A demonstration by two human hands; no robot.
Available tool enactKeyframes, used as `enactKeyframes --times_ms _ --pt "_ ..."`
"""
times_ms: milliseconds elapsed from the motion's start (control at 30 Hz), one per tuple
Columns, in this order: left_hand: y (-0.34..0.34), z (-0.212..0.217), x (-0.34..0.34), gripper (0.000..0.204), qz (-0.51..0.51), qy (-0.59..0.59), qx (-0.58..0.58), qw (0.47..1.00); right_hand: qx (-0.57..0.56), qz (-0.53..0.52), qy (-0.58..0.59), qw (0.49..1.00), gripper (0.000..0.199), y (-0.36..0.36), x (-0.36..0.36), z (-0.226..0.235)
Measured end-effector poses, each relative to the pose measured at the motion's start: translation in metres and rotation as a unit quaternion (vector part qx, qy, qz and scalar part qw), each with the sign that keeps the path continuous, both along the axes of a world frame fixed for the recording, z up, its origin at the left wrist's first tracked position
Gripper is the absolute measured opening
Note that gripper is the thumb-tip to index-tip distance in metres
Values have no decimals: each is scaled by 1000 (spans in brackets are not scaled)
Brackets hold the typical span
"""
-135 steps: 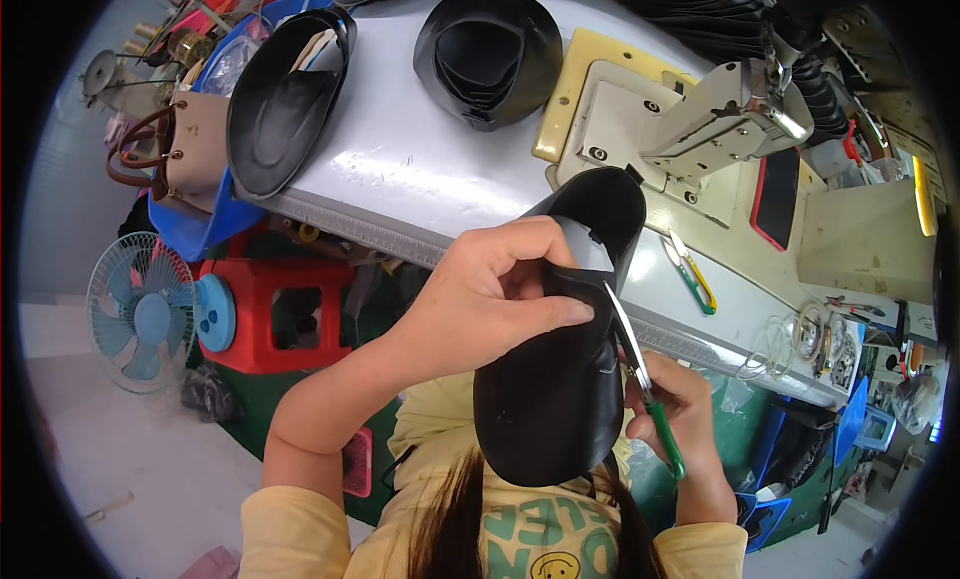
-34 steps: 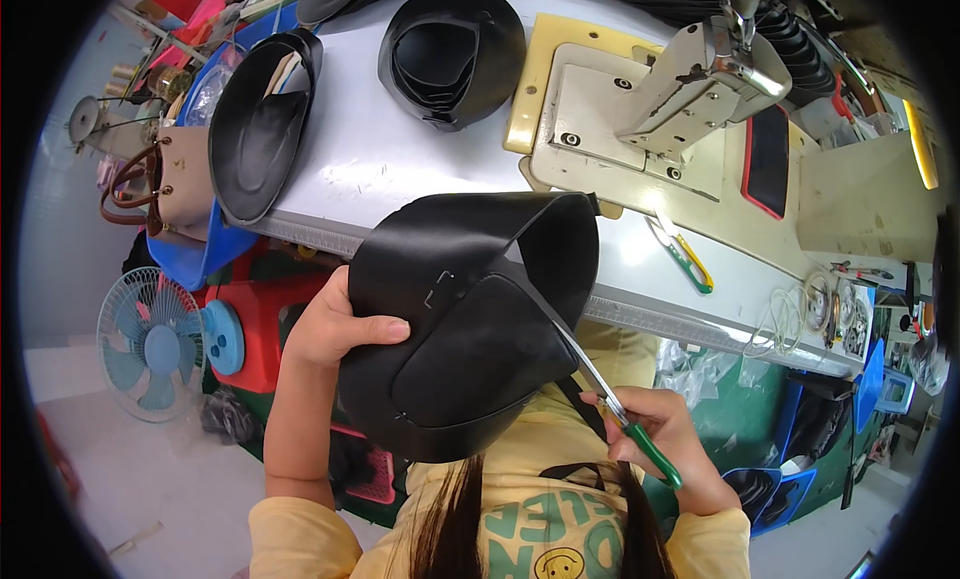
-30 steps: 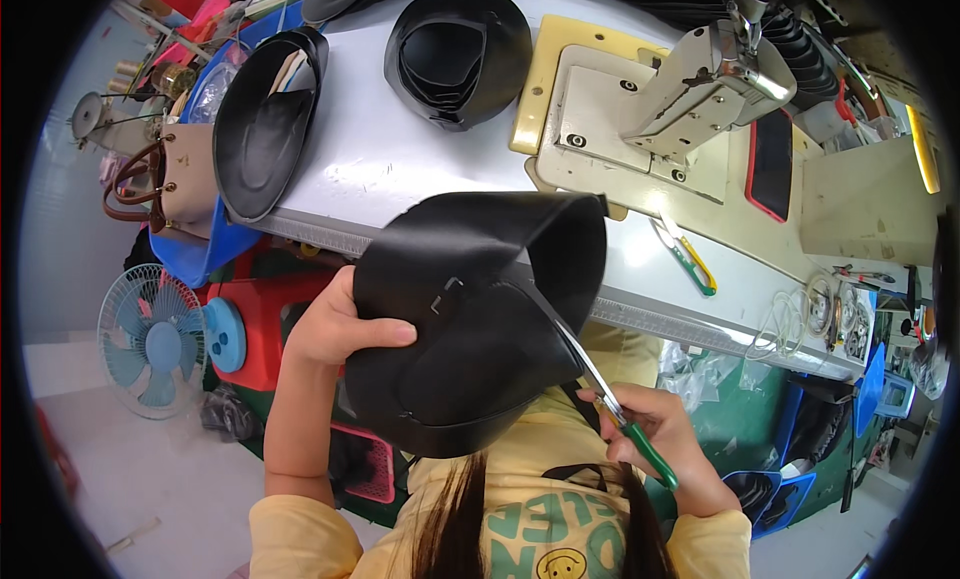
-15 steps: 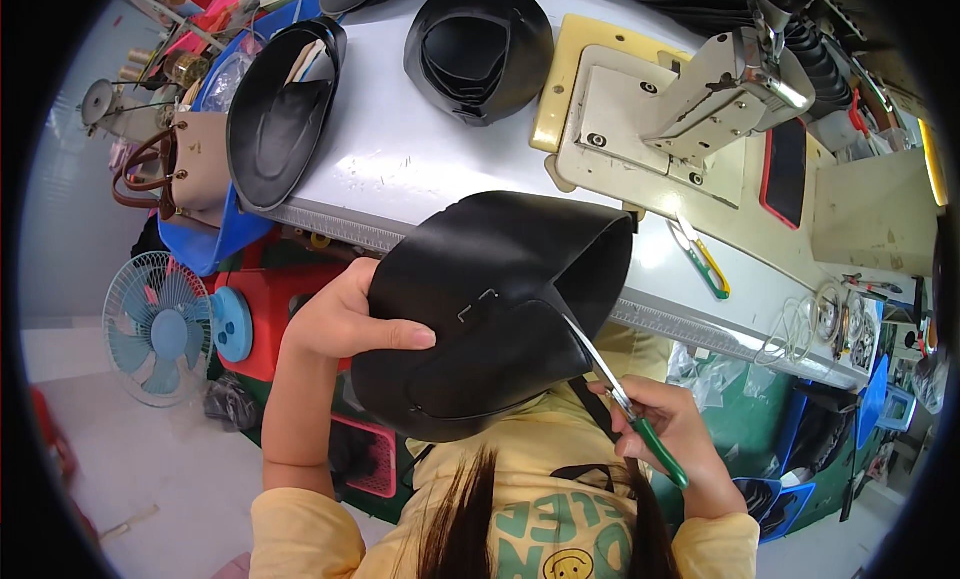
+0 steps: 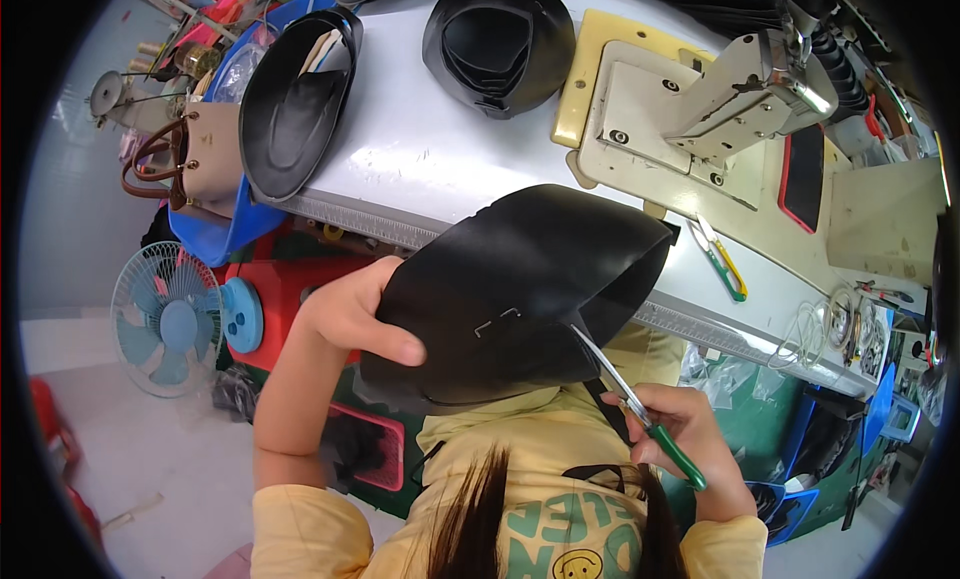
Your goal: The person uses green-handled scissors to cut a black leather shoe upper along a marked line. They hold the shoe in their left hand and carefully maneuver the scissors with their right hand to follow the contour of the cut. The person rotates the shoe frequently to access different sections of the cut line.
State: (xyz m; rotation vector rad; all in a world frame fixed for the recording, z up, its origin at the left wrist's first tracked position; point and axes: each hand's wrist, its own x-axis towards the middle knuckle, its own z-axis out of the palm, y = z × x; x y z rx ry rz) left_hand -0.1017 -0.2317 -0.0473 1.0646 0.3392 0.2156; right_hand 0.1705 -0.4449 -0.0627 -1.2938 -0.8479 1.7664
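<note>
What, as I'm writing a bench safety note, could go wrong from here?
The green-handled scissors in the right hand have their tips right at the black piece; a slip might scratch it. The left hand has fingers hidden behind that piece, so keeping them clear of the blades could be harder.

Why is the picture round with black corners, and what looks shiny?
Head view: the fisheye lens rounds the picture and leaves dark corners; same view: light glares off the white table, with a softer shine on the black piece.
</note>
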Motion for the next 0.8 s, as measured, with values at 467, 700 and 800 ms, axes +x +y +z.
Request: enactKeyframes --times_ms 467,700,800 --pt "12 28 42 41 -36 157 -60 985 46 58 -108 991 55 5 -1 6" --pt "16 26 47 37 -106 179 -11 978 88 130 -188 970 58 12 12 20" --pt "16 24 51 38 -135 182 -64 972 107 154 -229 955 57 17 12 26"
